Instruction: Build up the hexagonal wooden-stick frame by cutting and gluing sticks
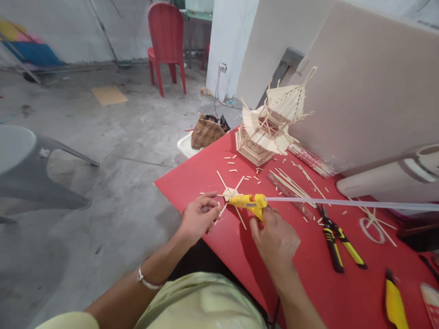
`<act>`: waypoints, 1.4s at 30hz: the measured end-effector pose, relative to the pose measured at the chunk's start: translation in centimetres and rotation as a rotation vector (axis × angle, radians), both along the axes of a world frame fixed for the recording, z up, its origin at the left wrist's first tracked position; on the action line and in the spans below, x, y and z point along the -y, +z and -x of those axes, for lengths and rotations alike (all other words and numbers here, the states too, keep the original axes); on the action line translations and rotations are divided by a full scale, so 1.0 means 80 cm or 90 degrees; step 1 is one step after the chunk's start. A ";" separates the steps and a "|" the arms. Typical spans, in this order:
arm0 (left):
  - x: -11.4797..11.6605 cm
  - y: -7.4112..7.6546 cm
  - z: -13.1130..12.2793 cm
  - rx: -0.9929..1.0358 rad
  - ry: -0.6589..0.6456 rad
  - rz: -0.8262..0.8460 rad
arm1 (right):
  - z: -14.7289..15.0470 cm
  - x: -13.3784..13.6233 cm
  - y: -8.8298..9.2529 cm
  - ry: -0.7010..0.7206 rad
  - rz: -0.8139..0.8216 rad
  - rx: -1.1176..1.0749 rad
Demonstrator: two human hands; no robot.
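Note:
My right hand [276,237] is closed around the grip of a yellow glue gun [248,202], with a long clear glue stick [343,203] running out of its back to the right. The gun's nozzle touches a small star of thin wooden sticks [230,194] lying on the red table [308,283]. My left hand [198,217] pinches the left side of that stick star, fingers curled on it. Behind them stands a model building made of sticks [270,125].
Loose sticks [291,183] and cut bits lie across the table. Yellow-handled cutters [338,242] and another yellow tool [394,301] lie at the right, and a second stick star [375,221]. A grey chair [34,169], a red chair [166,41] and a checked bag [206,131] stand on the floor.

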State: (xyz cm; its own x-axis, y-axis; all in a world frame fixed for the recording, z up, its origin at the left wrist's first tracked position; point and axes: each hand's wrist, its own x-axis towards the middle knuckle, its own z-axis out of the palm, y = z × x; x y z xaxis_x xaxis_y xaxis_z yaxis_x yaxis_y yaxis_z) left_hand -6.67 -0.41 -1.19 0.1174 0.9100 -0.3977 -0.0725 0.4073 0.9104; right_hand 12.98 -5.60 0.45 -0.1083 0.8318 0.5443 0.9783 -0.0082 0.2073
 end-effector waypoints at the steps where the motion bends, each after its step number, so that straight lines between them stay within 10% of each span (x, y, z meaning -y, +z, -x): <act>1: 0.000 0.000 0.000 -0.002 0.000 -0.001 | 0.000 0.001 0.000 0.000 0.003 0.001; 24: 0.003 0.000 -0.001 -0.020 0.019 -0.026 | -0.004 0.015 -0.003 -0.015 0.022 -0.012; 36: -0.013 0.017 -0.003 -0.045 -0.028 0.111 | -0.075 0.068 -0.049 -0.299 0.075 -0.365; 42: -0.029 0.024 -0.009 -0.056 -0.027 0.160 | -0.093 0.085 -0.046 -0.320 0.160 -0.331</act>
State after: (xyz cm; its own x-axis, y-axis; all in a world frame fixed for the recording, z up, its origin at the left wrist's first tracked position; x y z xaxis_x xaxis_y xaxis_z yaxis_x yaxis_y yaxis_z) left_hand -5.94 1.92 0.75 0.1082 0.7766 -0.6206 0.0239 0.6221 0.7826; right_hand 20.41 -12.42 -3.26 0.5341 0.8188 0.2104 0.8416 -0.4915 -0.2238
